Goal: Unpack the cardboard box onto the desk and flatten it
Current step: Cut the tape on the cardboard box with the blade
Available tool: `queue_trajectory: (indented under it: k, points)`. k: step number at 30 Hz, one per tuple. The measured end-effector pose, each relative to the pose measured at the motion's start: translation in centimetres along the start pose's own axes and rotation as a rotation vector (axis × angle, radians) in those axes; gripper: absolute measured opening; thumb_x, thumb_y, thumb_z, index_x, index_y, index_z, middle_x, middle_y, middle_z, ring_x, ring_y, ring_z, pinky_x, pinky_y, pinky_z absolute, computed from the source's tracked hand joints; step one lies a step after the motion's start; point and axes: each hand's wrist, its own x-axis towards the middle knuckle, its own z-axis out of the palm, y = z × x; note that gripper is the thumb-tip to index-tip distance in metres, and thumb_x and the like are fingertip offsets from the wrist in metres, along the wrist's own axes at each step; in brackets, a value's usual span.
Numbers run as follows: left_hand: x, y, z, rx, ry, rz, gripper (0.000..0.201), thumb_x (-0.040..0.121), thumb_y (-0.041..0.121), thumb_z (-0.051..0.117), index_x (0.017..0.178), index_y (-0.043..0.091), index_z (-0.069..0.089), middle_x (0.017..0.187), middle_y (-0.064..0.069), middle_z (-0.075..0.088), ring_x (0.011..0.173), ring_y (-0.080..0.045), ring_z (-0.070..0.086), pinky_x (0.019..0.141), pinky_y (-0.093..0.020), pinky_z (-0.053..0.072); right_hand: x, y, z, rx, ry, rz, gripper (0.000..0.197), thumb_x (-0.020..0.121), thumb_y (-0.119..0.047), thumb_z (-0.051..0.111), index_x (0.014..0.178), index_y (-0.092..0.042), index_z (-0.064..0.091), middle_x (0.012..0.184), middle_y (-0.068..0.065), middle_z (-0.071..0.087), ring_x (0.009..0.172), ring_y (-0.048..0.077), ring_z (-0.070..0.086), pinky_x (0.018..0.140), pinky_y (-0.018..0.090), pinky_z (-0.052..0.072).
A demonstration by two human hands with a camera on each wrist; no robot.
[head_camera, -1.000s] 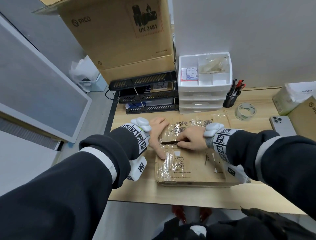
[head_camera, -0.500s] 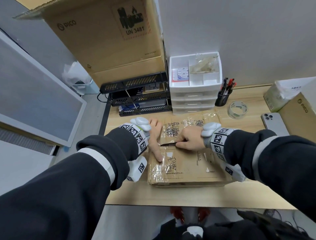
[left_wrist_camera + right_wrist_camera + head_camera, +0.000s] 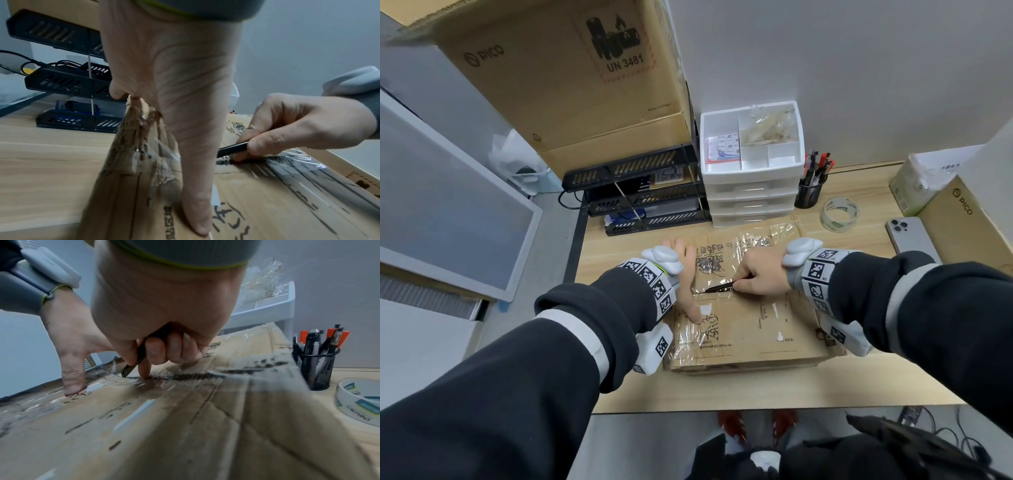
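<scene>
A closed cardboard box [image 3: 756,329] wrapped in clear tape lies on the wooden desk [image 3: 722,390]. My left hand [image 3: 685,279] rests on its left end, with the thumb [image 3: 197,194] straight and pressing on the top and the fingers reaching over the far left edge. My right hand [image 3: 760,277] grips a thin black knife [image 3: 719,287]. Its tip [image 3: 125,374] touches the taped middle seam close to my left thumb [image 3: 72,381]. My right index finger presses on the tape beside the blade. What is inside the box is hidden.
Behind the box stand a white drawer unit [image 3: 751,171], black paper trays [image 3: 640,195] and a mesh pen cup [image 3: 808,192]. A tape roll [image 3: 840,214], a phone [image 3: 911,240] and a PICO carton [image 3: 969,219] lie to the right. A large carton [image 3: 571,75] tops the trays.
The head view has shifted a little. Both hands and the knife stay at almost the same spot on the box's seam.
</scene>
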Motion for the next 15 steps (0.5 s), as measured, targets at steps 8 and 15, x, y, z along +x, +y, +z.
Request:
queue_trajectory:
  k: [8,15]
  points:
    - [0.4,0.1,-0.2,-0.117,-0.015,0.008,0.086,0.038,0.075,0.088,0.089,0.031,0.035,0.103,0.001,0.031,0.090,-0.016,0.035,0.063,-0.027,0.029,-1.6,1.2,-0.6,-0.033,0.010,0.053,0.041,0.093,-0.032,0.054,0.057,-0.014,0.047,0.052,-0.003,0.043,0.049,0.015,0.038,0.049,0.025,0.033]
    - [1.0,1.8,-1.7,-0.244,-0.020,-0.034,0.096,0.054,0.066,0.090,0.124,0.019,0.044,0.109,-0.002,0.039,0.094,-0.019,0.042,0.069,-0.032,0.036,-1.9,1.7,-0.1,-0.032,0.033,0.091,0.039,0.090,-0.037,0.055,0.054,-0.021,0.053,0.052,-0.005,0.052,0.052,0.015,0.049,0.053,0.023,0.038]
